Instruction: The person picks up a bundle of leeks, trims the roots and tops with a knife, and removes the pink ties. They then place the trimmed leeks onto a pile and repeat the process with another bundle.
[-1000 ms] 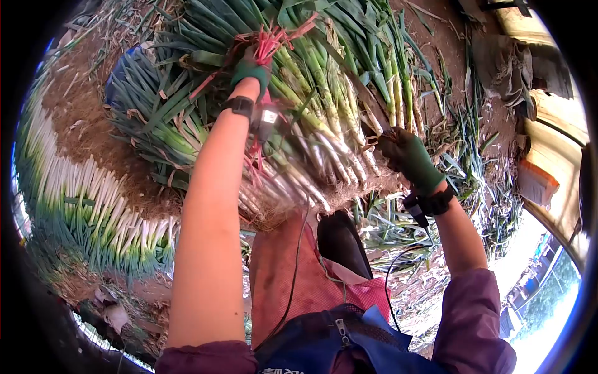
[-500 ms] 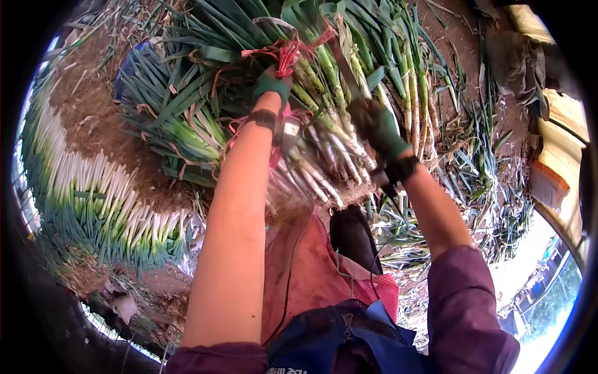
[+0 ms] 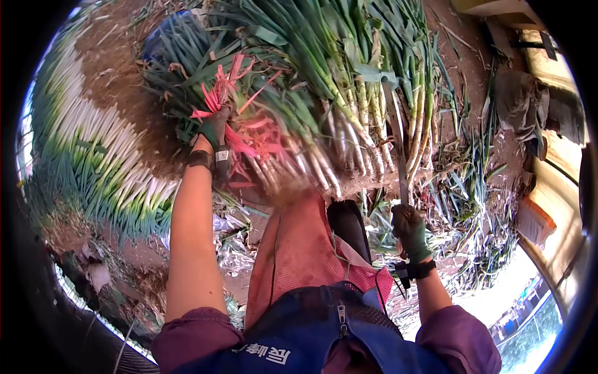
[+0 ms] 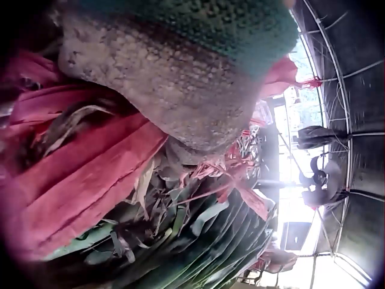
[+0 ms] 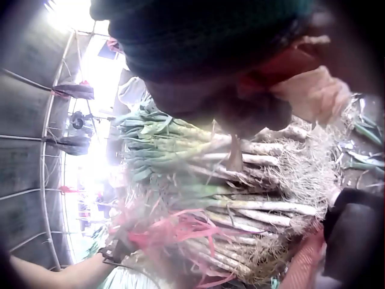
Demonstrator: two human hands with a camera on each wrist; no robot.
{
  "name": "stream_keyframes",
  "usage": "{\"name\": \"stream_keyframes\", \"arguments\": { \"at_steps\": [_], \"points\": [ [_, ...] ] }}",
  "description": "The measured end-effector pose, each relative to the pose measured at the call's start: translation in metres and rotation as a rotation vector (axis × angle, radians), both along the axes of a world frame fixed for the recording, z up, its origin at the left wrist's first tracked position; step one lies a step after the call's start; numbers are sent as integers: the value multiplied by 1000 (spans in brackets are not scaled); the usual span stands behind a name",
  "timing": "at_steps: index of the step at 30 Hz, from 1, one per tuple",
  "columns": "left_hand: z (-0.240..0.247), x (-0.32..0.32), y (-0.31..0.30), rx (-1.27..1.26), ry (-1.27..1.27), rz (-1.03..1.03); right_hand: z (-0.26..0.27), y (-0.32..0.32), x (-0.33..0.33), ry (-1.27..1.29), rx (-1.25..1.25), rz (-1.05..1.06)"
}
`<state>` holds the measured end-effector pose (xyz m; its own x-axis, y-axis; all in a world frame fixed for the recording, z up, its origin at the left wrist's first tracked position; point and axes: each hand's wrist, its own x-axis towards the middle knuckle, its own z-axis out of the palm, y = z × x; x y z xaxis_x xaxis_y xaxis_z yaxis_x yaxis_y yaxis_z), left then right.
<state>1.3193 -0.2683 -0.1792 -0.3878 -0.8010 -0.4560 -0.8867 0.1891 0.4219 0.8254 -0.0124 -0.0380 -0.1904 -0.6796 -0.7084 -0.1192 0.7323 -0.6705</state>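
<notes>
Pink strips (image 3: 240, 140) are gripped in the left hand (image 3: 215, 129), which wears a green and grey glove, over the left side of the leek pile. The left wrist view shows the glove (image 4: 174, 78) close beside pink strips (image 4: 90, 174). Nearer the body, the gloved right hand (image 3: 410, 232) grips the lower end of a long, narrow, blade-like tool (image 3: 398, 137), which points up across the leeks (image 3: 358, 134). In the right wrist view the right hand (image 5: 210, 78) is dark above leek stems and roots (image 5: 289, 208); its fingertips are hard to make out.
A long row of cleaned leeks (image 3: 106, 146) curves along the left. Loose leaves (image 3: 467, 206) litter the ground at right, beside cardboard or sacks (image 3: 542, 206). A blue object (image 3: 168, 34) lies behind the leaves. A pink cloth (image 3: 299, 249) covers the lap.
The left hand has moved left with the pink strips. After moving left over the leeks, the right hand has come back down and right; the long tool now shows along its length.
</notes>
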Motion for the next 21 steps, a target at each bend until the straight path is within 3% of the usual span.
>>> {"name": "stream_keyframes", "arguments": {
  "at_steps": [4, 6, 8, 9, 11, 13, 15, 16, 17, 18, 20, 21],
  "points": [
    [66, 48, 45, 134, 463, 364, 12, 29, 16, -106, 13, 42],
    [73, 78, 72, 309, 955, 756, 23, 34, 22, -198, 31, 22],
    [135, 84, 102, 600, 1494, 1257, 31, 36, 28, -172, 39, 47],
    [153, 97, 121, 531, 1522, 1181, 37, 31, 32, -194, 34, 74],
    [207, 100, 151, 410, 1487, 1271, 61, 11, 46, -240, 27, 133],
    [255, 91, 179, 330, 1528, 1309, 59, -7, 63, -96, -295, 465],
    [283, 83, 213, 181, 1549, 1294, 64, -45, 88, -231, -406, 666],
    [296, 77, 228, 102, 1560, 1281, 115, -58, 128, -408, -154, 398],
    [312, 70, 243, 93, 1591, 1279, 127, -68, 153, -552, -177, 405],
    [329, 57, 257, 67, 1646, 1275, 140, -76, 174, -502, -253, 554],
    [344, 39, 288, -71, 1662, 1410, 172, -74, 223, -623, -437, 588],
    [370, 20, 299, -58, 1682, 1368, 189, -77, 238, -539, -444, 814]
  ]
}}
